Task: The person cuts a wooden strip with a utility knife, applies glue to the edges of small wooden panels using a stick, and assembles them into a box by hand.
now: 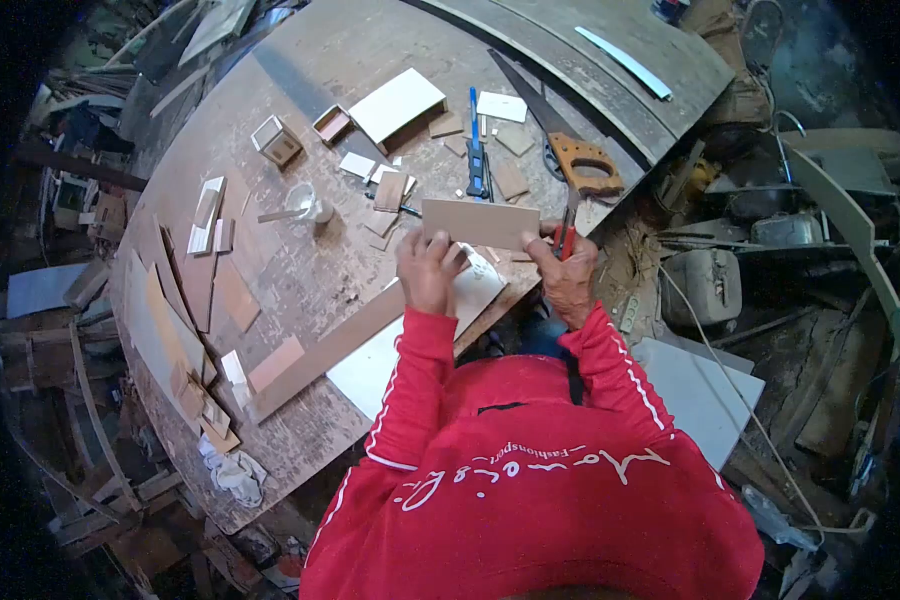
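Brown board [480, 222] is held near the edge of the table [370, 30], the left hand [430, 272] gripping its left end, the right hand [567, 278] its right. The right grip also holds a red tool [568, 243]. Beyond the board lies a saw [567, 152]; a cup [320, 212] stands well left.

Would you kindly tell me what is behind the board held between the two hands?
Just beyond the board, a blue-and-black tool and a flat wooden piece lie on the table. Whatever the board itself covers cannot be seen.
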Tool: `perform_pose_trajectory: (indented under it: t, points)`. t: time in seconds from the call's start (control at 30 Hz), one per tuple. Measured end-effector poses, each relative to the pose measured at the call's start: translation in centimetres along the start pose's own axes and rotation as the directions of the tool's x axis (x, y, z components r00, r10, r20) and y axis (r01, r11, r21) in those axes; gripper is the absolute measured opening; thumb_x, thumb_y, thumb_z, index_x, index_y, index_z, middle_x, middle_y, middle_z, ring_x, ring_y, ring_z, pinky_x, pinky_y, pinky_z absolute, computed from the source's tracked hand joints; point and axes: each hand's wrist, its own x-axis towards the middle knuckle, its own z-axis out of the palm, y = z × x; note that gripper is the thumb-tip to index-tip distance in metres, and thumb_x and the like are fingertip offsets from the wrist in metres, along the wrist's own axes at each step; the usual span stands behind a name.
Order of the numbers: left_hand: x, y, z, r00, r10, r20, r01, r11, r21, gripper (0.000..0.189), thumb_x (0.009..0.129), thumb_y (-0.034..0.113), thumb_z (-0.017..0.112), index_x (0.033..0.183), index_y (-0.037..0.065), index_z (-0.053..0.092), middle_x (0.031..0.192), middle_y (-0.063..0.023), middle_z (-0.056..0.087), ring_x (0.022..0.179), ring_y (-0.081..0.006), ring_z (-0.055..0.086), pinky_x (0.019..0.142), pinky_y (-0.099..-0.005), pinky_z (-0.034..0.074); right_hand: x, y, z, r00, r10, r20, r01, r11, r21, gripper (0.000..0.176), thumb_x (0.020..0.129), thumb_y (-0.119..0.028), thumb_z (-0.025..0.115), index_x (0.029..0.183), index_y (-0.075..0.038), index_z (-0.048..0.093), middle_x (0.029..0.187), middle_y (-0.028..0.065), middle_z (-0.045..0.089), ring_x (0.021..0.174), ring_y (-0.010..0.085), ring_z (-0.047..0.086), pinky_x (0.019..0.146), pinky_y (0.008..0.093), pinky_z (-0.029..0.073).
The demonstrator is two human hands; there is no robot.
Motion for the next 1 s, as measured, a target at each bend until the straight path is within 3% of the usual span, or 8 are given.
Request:
perform_pose_trajectory:
  t: [0.03, 0.1, 0.23, 0.37, 0.53, 0.63, 0.8, 1.0]
  points:
    - [-0.4, 0.2, -0.6, 0.958, 0.282, 0.049, -0.282, 0.903, 0.325, 0.049, 0.088, 0.010, 0.064, 0.132, 0.000, 0.043, 0.123, -0.0175, 0.054, 0.110, -0.0338, 0.056, 0.101, -0.0443, 0.043, 0.4, -0.3, -0.7, 0.999, -0.046, 0.015, 0.047, 0.998, -0.045, 0.024, 0.086, -0.017, 0.071, 0.100, 0.003, 0.068, 0.088, 0.0083, 0.070, 0.078, 0.0128, 0.064, 0.073, 0.0274, 0.052]
    - [-0.6, 0.8, -1.9, 0.666, 0.641, 0.380, -0.643, 0.236, 0.729, 0.058, 0.082, 0.014, 0.072, 0.131, 0.001, 0.045, 0.124, -0.0178, 0.053, 0.112, -0.0346, 0.053, 0.102, -0.0445, 0.040, 1.4, -1.2, -1.9, 0.977, -0.181, 0.115, 0.193, 0.975, -0.106, 0.022, 0.084, -0.017, 0.072, 0.088, 0.002, 0.063, 0.078, 0.0066, 0.063, 0.072, 0.0129, 0.058, 0.067, 0.0296, 0.048]
    - [-2.8, 5.7, 1.8, 0.535, 0.282, 0.797, -0.834, 0.026, 0.551, 0.064, 0.074, 0.016, 0.077, 0.130, 0.003, 0.049, 0.119, -0.0199, 0.057, 0.110, -0.0394, 0.053, 0.101, -0.0460, 0.037, 2.9, -2.4, -3.5, 0.827, -0.334, 0.453, 0.471, 0.851, -0.233, 0.023, 0.081, -0.013, 0.075, 0.079, 0.000, 0.057, 0.073, 0.0069, 0.052, 0.069, 0.0151, 0.050, 0.063, 0.0329, 0.041]
    - [-1.3, 5.6, 2.6, 0.594, -0.174, 0.785, -0.693, 0.385, 0.609, 0.034, 0.081, 0.018, 0.072, 0.110, 0.003, 0.065, 0.086, -0.0147, 0.071, 0.076, -0.0330, 0.067, 0.073, -0.0403, 0.052, 2.6, -4.2, -3.5, 0.750, -0.406, 0.523, 0.524, 0.847, -0.094, 0.019, 0.080, -0.011, 0.077, 0.088, -0.001, 0.065, 0.079, 0.0048, 0.058, 0.073, 0.0126, 0.054, 0.065, 0.0295, 0.043]
    - [-3.5, 3.5, 3.8, 0.697, -0.007, 0.717, -0.520, 0.683, 0.512, 0.024, 0.089, 0.009, 0.060, 0.111, -0.001, 0.063, 0.083, -0.0139, 0.068, 0.074, -0.0256, 0.069, 0.067, -0.0357, 0.053, 0.6, -4.6, -2.7, 0.984, -0.136, 0.117, 0.147, 0.985, -0.091, 0.033, 0.081, -0.016, 0.079, 0.108, -0.002, 0.068, 0.095, 0.0007, 0.065, 0.079, 0.0065, 0.056, 0.072, 0.0242, 0.048]
    - [-3.9, 1.2, 4.1, 0.747, 0.242, 0.620, -0.626, 0.571, 0.531, 0.021, 0.090, 0.006, 0.056, 0.109, -0.002, 0.060, 0.085, -0.0168, 0.063, 0.076, -0.0277, 0.067, 0.066, -0.0368, 0.051, 0.3, -2.3, -1.7, 0.995, -0.101, -0.012, 0.100, 0.994, -0.037, 0.031, 0.083, -0.016, 0.077, 0.109, -0.001, 0.068, 0.095, 0.0026, 0.066, 0.081, 0.0086, 0.059, 0.074, 0.0248, 0.049]
    - [-3.2, -0.9, 3.6, 0.803, 0.284, 0.524, -0.593, 0.476, 0.650, 0.027, 0.085, 0.001, 0.054, 0.112, -0.003, 0.056, 0.094, -0.0252, 0.059, 0.089, -0.0456, 0.059, 0.076, -0.0473, 0.048, -0.5, -0.6, -1.1, 0.998, 0.028, -0.060, -0.030, 0.999, -0.026, 0.021, 0.088, -0.015, 0.070, 0.100, 0.002, 0.069, 0.091, 0.0058, 0.070, 0.084, 0.0127, 0.063, 0.078, 0.0272, 0.050]
    - [-3.2, -1.4, 3.4, 0.796, 0.355, 0.491, -0.581, 0.218, 0.784, 0.047, 0.078, 0.000, 0.055, 0.124, -0.005, 0.051, 0.106, -0.0264, 0.056, 0.098, -0.0450, 0.057, 0.085, -0.0493, 0.046, -0.9, 2.0, -1.4, 0.998, 0.050, -0.030, -0.052, 0.997, -0.056, 0.020, 0.087, -0.015, 0.069, 0.097, 0.003, 0.068, 0.088, 0.0063, 0.069, 0.082, 0.0129, 0.063, 0.077, 0.0280, 0.050]
